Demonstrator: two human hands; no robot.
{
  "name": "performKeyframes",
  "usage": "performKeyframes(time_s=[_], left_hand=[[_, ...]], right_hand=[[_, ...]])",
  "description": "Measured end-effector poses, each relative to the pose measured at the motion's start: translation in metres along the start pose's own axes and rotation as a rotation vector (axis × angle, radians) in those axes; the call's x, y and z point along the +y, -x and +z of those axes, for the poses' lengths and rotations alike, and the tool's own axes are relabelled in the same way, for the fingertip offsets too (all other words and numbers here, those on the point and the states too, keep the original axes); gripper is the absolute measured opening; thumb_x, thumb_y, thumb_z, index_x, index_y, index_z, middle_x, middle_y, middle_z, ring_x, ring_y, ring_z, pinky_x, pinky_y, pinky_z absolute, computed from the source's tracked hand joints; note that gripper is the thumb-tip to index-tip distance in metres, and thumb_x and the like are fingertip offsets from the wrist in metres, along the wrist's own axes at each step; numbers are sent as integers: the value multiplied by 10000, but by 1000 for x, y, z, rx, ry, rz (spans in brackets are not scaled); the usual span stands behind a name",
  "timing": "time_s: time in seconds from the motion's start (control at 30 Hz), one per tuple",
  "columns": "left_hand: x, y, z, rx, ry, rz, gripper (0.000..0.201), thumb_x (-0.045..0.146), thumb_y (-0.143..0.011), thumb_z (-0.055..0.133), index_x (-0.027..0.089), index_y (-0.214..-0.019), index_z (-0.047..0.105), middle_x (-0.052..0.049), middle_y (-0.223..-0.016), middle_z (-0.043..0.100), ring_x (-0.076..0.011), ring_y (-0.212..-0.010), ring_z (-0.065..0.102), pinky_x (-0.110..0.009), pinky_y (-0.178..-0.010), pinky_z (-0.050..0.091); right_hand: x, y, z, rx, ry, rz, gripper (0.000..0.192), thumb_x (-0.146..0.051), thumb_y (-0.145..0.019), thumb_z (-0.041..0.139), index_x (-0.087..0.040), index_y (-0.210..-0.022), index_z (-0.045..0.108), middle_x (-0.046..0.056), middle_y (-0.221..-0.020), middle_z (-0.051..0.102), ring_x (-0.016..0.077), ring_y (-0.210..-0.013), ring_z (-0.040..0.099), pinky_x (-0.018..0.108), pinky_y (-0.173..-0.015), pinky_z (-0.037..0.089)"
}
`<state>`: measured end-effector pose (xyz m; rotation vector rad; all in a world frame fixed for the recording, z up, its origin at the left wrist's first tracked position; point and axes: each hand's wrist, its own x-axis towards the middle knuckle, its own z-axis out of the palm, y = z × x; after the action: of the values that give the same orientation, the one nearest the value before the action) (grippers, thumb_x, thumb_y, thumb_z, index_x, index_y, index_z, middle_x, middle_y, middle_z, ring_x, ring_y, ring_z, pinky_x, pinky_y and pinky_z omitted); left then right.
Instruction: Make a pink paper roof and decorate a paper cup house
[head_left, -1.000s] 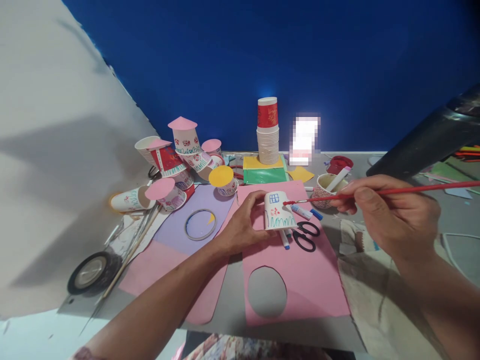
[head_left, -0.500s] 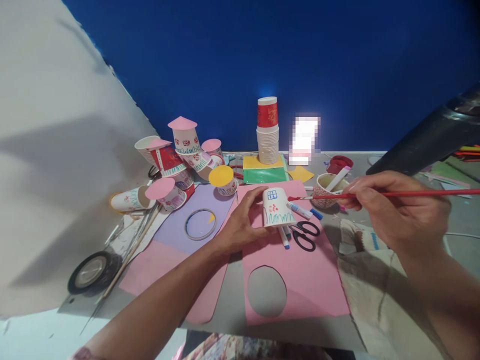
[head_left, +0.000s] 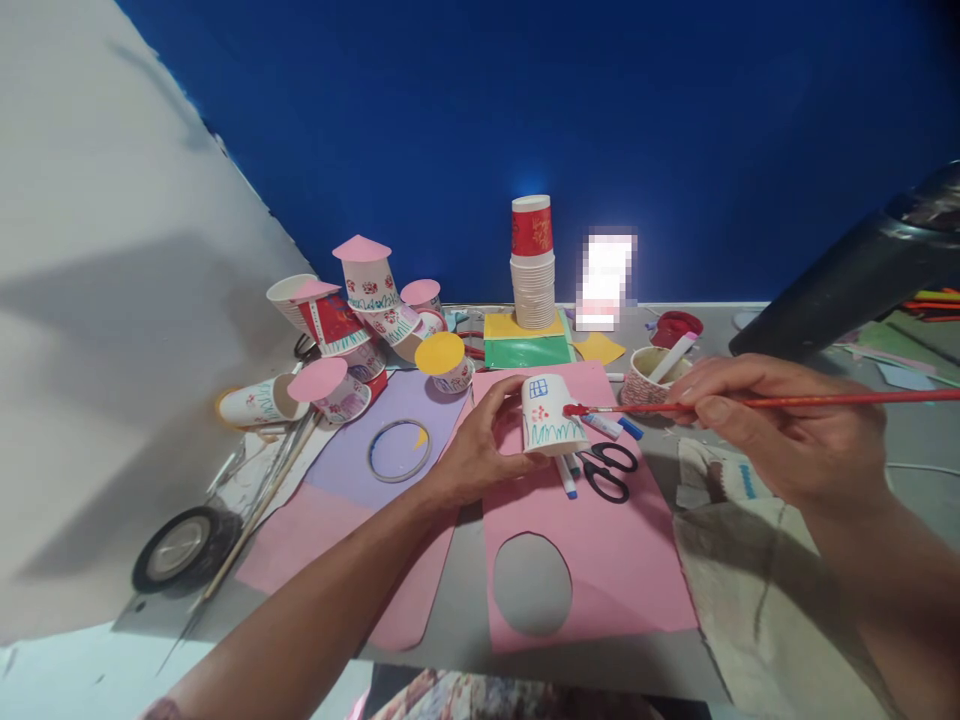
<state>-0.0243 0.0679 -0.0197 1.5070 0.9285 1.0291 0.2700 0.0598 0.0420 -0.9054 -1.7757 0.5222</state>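
Blue wall behind, messy gray table (head_left: 915, 440) w/ pink paper (head_left: 622, 560), and mid-frame the left hand (head_left: 480, 450) is gripping an upside-down paper cup (head_left: 551, 415) while the right hand (head_left: 780, 425) is pinching a red brush (head_left: 750, 403), lying sideways, tip touching the cup's right side.

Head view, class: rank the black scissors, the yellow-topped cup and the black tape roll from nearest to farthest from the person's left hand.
1. Black scissors: just right of the left hand, on the pink paper.
2. Yellow-topped cup: behind the hand, slightly to its left; nearly as close as the scissors.
3. Black tape roll: far left, at the table edge.
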Motion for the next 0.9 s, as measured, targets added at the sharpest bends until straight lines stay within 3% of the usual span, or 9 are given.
performKeyframes(time_s=[0.4,0.6,0.77,0.9], left_hand=[[1,2,0,2,-22,-10,849,272,-737,922,288,-1495,541,-135,-1601,554,-362,-1532,499,-620,-1319,344],[-4,1,0,-8,-14,-9,884,273,-738,928,285,-1519,513,-146,-1620,533,-363,-1538,496,-602,-1306,379],[1,0,0,0,-43,-2,862,308,-725,931,274,-1492,540,-151,-1593,569,-400,-1535,498,-655,-1308,356],[1,0,1,0,-21,-17,876,288,-709,939,278,-1488,540,-144,-1605,557,-390,-1541,494,-626,-1318,354]], right_hand=[[0,0,3,11,-4,12,143,-233,-913,729,-348,-883,809,38,-872,788,317,-837,755,518,-735,629],[-1,0,6,78,-84,73,173,-235,-956,697,-350,-905,817,32,-856,786,262,-692,738,461,-602,639],[1,1,6,31,-18,55,162,-241,-944,704,-349,-877,805,31,-861,782,289,-779,741,469,-637,610],[3,1,6,62,-78,47,168,-220,-939,705,-342,-908,818,22,-852,790,257,-706,732,434,-609,613]])
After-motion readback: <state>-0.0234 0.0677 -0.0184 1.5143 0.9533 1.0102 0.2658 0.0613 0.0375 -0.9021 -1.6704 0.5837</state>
